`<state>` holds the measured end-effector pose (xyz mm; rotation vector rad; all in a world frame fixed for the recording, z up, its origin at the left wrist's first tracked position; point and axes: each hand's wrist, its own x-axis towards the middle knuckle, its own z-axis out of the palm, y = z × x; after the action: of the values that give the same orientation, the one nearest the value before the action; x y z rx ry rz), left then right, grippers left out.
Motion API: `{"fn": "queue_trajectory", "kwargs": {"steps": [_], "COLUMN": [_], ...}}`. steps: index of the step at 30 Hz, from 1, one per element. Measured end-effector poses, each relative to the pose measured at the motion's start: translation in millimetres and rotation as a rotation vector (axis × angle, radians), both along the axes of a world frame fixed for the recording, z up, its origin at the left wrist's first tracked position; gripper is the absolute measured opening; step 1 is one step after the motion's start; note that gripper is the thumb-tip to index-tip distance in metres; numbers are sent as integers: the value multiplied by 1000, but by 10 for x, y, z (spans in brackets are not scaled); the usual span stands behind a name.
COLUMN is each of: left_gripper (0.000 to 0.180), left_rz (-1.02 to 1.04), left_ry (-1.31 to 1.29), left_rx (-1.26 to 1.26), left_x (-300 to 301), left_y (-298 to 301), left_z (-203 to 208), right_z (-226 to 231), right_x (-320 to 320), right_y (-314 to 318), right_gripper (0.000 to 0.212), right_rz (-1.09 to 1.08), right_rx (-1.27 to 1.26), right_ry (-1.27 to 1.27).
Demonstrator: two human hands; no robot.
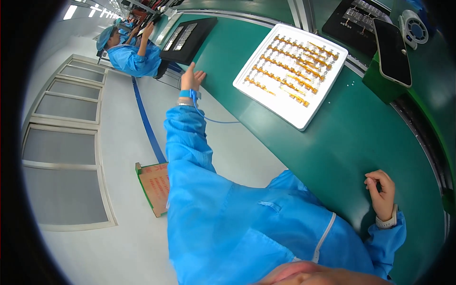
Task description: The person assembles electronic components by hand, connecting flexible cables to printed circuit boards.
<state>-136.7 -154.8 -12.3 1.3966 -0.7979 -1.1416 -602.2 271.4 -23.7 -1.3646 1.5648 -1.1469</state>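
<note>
My left arm reaches out to the far left. There my left hand (191, 79) is open with fingers spread, beside the near corner of a black tray (202, 35). A fingertip overlaps the tray's edge; whether it touches, I cannot tell. Two pale rows of small parts (185, 37) lie on that tray. My right hand (383, 192) rests at the right of the green table (313, 156), fingers curled in, with nothing visible in them. Between my hands, farther back, a white tray (304, 121) holds several rows of amber strips with small metal parts (287, 66).
A phone (393, 52) leans on a green block (384, 84) at the back right, next to a small white fan (414, 28). Behind is another black tray with parts (354, 21). A blue cord (216, 121) hangs from my left wrist. A co-worker (135, 54) sits at far left.
</note>
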Motion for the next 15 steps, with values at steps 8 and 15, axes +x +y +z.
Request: {"fn": "queue_trajectory", "kwargs": {"steps": [8,15], "left_gripper": [84,71], "left_rz": [337,324], "left_ry": [477,388], "left_rx": [-130,135], "left_x": [860,1042], "left_y": [-784,-1134], "left_z": [-175,-75], "right_z": [-30,-54], "right_x": [24,25], "right_y": [42,-3], "right_gripper": [11,10], "right_rz": [-64,-191], "right_rx": [-2,69], "right_ry": [80,39]}}
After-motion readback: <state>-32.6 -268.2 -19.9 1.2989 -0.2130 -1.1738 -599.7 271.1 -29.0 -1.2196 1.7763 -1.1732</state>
